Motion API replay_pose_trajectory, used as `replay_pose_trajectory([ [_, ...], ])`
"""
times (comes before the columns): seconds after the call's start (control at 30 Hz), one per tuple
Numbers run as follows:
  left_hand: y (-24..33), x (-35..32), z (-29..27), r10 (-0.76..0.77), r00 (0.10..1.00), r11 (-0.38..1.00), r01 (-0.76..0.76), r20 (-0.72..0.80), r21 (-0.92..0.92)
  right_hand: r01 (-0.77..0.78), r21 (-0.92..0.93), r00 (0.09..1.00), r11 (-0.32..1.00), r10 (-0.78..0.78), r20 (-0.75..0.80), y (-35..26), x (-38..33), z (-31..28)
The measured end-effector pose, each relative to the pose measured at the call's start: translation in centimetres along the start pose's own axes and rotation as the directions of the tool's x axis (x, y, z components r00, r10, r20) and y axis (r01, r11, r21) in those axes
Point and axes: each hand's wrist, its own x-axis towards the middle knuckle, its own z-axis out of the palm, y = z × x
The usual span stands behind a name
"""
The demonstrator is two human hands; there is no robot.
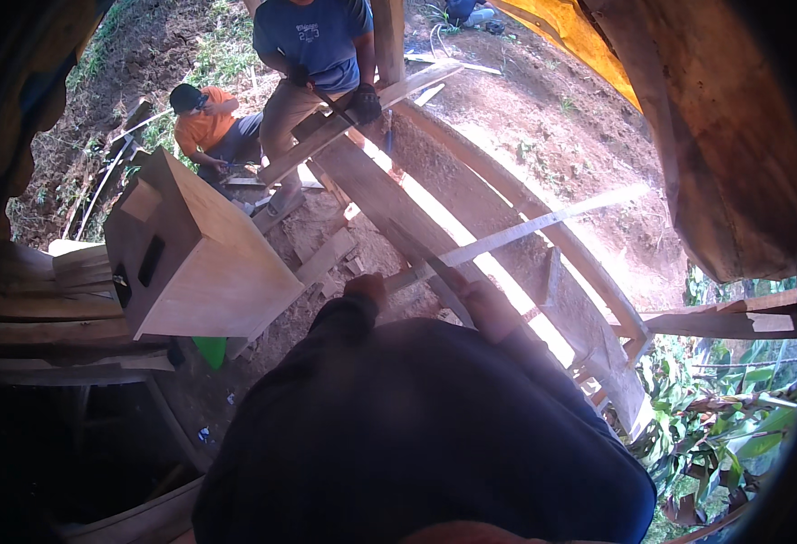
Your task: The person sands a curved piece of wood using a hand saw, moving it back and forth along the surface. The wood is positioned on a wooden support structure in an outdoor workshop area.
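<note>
My left hand (367, 288) is closed around the near end of a long pale wooden strip (525, 230), which slants up to the right over a plank bench. In my right hand (492, 308) is a machete (419, 247); its long dark blade crosses the strip just right of my left hand. The right fingers are wrapped round the handle, which they mostly hide. Below the strip lies a wide plank (362, 181) of the bench.
A big wooden box (208, 254) stands at left, near stacked boards (90, 322). Across the bench, a person in blue (312, 54) wearing dark gloves holds a board (353, 122) and a dark tool. A person in orange (206, 127) sits behind. Leafy plants (734, 444) grow at right.
</note>
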Motion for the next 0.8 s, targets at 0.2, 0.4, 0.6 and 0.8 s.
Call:
replay_pose_trajectory([
  [0.2, 0.1, -0.6, 1.6, 0.01, 0.995, 0.999, -0.007, 0.097, -0.037, 0.065, 0.07, 0.991, 0.995, -0.057, -0.118, 5.4, -1.3, 0.4],
  [0.4, -0.1, -0.2, 3.8, 0.09, 0.981, 0.995, -0.083, 0.169, -0.051, 0.142, -0.062, 0.965, 0.988, -0.152, -0.212, 3.6, -3.0, -0.2],
  [0.6, -2.0, 2.2, 10.1, 0.212, 0.878, 0.946, -0.074, 0.43, -0.315, 0.017, 0.041, 0.993, 0.999, -0.012, -0.119, 3.6, -6.0, -0.3],
  [0.8, -3.5, 2.1, 16.5, 0.7, 0.643, 0.703, -0.544, 0.311, -0.458, -0.022, 0.048, 0.997, 0.999, 0.025, -0.07, 1.8, -7.4, -0.1],
])
